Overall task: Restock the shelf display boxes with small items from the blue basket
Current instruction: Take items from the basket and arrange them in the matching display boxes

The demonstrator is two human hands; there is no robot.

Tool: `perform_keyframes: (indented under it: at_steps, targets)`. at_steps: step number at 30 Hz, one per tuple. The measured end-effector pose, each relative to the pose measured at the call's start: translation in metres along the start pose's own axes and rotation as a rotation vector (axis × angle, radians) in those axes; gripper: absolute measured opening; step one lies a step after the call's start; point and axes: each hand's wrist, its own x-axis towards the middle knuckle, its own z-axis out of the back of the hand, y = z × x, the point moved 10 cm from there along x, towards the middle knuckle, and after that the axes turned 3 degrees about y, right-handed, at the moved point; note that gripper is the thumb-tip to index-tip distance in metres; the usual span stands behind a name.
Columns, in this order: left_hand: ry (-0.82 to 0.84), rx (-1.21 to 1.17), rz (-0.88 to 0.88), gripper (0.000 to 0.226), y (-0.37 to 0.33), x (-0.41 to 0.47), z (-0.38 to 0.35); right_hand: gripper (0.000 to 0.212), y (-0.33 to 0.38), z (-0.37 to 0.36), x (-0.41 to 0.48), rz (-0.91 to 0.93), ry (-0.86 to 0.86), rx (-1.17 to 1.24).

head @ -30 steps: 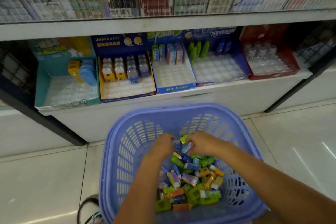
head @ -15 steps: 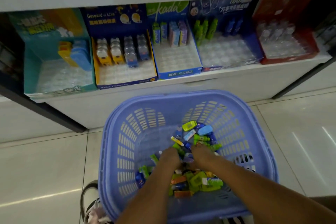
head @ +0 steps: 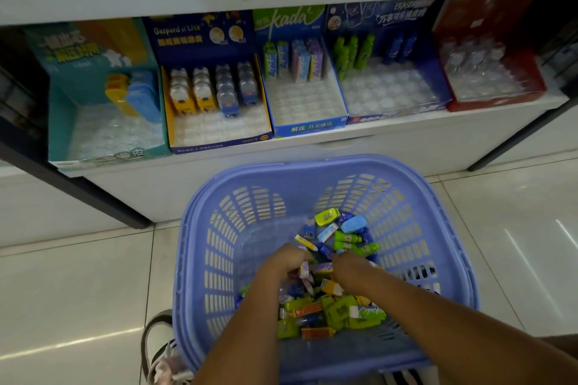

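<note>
1. A blue basket (head: pixel 416 262) is seen on the pale tiled floor (head: pixel 72 284), near the viewer and just in front of the low shelf (head: pixel 344 141).
2. A heap of small items (head: pixel 331 312), green, yellow, blue, orange and purple, is piled in the basket's bottom, spreading toward its far right corner.
3. The left hand (head: pixel 283 261) is lowered into the heap with its fingers curled downward among the pieces; a small white and purple piece lies against its fingertips, but whether anything is held cannot be told.
4. The right hand (head: pixel 350 266) is set just beside it, fingers likewise curled into the pile; its grip cannot be told.
5. Five display boxes are lined along the shelf: a teal box (head: pixel 62 122) at far left, a dark blue box (head: pixel 200 31), a green-headed box (head: pixel 309 128), a blue box (head: pixel 438 84) and a red box (head: pixel 528 72) at far right.
6. Each box is stocked only at its back rows, with bare clear trays toward the front.
7. A shoe (head: pixel 159 350) is visible at the basket's near left corner.
</note>
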Motion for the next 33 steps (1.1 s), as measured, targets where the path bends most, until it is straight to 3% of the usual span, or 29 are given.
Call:
perform_keyframes:
  at_steps: [4, 8, 10, 14, 19, 21, 25, 28, 33]
  targets:
    - [0.023, 0.229, -0.155, 0.027, -0.018, -0.009, -0.013, 0.062, 0.005, 0.004, -0.008, 0.049, -0.009, 0.026]
    - [0.01, 0.395, -0.349, 0.015, -0.052, -0.023, -0.015, 0.043, 0.004, 0.031, -0.018, 0.088, -0.071, 0.249]
    - [0.033, 0.324, -0.369, 0.016, -0.061, -0.031, -0.011, 0.011, 0.002, 0.057, -0.03, 0.164, -0.132, 0.443]
    - [-0.002, 0.088, -0.427, 0.025, -0.088, -0.055, 0.02, 0.022, -0.023, 0.118, -0.061, 0.231, -0.319, 0.624]
    - [-0.096, -0.321, -0.614, 0.016, -0.137, -0.107, 0.065, 0.023, -0.059, 0.186, -0.101, 0.302, -0.608, 1.439]
    - [-0.174, -0.355, -0.689, 0.007, -0.153, -0.128, 0.079, 0.027, -0.063, 0.205, -0.112, 0.366, -0.676, 1.566]
    - [-0.342, -0.395, -0.774, 0.019, -0.175, -0.159, 0.102, 0.025, -0.088, 0.256, -0.136, 0.366, -0.951, 1.548]
    - [-0.363, -0.627, -0.824, 0.022, -0.182, -0.173, 0.112, 0.023, -0.105, 0.308, -0.155, 0.318, -1.157, 1.389]
    - [-0.347, -0.834, -0.821, 0.012, -0.183, -0.176, 0.115, 0.018, -0.07, 0.397, -0.148, 0.458, -1.233, 1.063]
